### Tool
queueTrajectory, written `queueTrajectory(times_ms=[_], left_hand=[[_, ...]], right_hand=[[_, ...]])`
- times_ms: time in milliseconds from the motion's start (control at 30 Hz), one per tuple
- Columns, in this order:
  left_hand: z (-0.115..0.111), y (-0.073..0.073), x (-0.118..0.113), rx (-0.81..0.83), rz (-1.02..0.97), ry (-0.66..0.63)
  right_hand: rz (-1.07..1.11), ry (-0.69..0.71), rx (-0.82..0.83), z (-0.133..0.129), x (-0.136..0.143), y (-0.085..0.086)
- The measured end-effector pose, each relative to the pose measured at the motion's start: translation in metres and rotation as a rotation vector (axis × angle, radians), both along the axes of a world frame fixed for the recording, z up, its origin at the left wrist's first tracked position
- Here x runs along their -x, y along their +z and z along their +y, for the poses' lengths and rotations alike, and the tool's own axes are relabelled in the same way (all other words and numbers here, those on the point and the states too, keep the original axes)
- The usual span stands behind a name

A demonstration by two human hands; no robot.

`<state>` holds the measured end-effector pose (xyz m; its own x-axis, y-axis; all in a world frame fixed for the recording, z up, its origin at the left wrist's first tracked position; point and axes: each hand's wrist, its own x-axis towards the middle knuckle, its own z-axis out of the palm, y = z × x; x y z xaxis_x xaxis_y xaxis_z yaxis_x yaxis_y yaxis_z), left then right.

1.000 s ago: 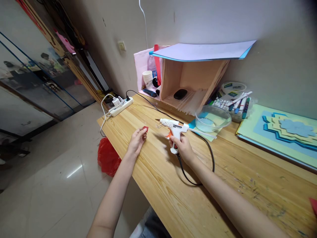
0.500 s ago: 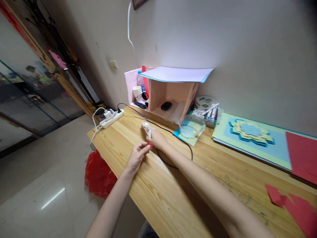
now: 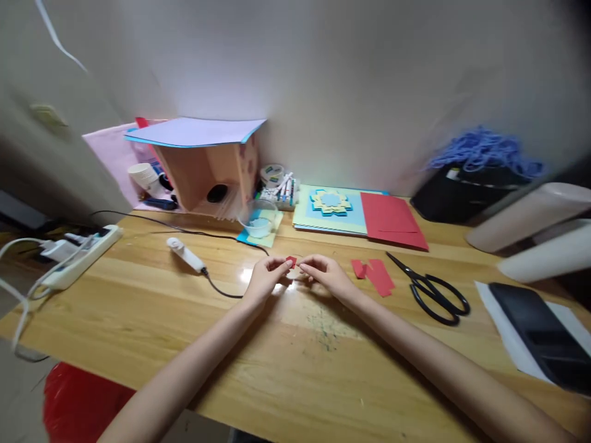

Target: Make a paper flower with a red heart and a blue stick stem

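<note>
My left hand [image 3: 266,278] is closed, with a small piece of red paper [image 3: 292,261] pinched between thumb and fingertips. Close beside it, my right hand [image 3: 323,274] has its thumb and fingers drawn together in a pinch at the paper's right edge. Whether those fingertips hold the paper or something else is too small to tell. To the left of my hands, a white hand tool with a black cord [image 3: 185,255], resembling a small glue gun, lies on the table. Red paper scraps [image 3: 379,277] and black-handled scissors [image 3: 431,292] lie right of my right hand.
Behind my hands stand an open box [image 3: 249,166], a clear plastic bowl [image 3: 259,223] and stacked coloured sheets with a layered paper flower [image 3: 331,202]. A power strip [image 3: 83,258] sits at the left. A black phone-like slab [image 3: 538,329] and white rolls [image 3: 530,215] are at the right.
My right hand has let go of the white corded tool, which now lies on the table. Both hands have come together at the red paper, and the view has turned right.
</note>
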<state>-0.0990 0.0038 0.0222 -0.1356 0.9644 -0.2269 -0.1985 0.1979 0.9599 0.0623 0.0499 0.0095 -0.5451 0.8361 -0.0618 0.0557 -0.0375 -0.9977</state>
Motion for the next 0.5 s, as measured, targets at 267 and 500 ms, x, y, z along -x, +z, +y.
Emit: queueTrajectory(times_ms=[267, 500], left_hand=[[0.022, -0.009, -0.051, -0.038, -0.002, -0.143], [0.025, -0.014, -0.048, -0.085, -0.017, -0.169]], right_hand=[[0.012, -0.222, -0.015, -0.001, -0.042, -0.005], [0.053, -0.169, 0.002, -0.003, -0.046, -0.011]])
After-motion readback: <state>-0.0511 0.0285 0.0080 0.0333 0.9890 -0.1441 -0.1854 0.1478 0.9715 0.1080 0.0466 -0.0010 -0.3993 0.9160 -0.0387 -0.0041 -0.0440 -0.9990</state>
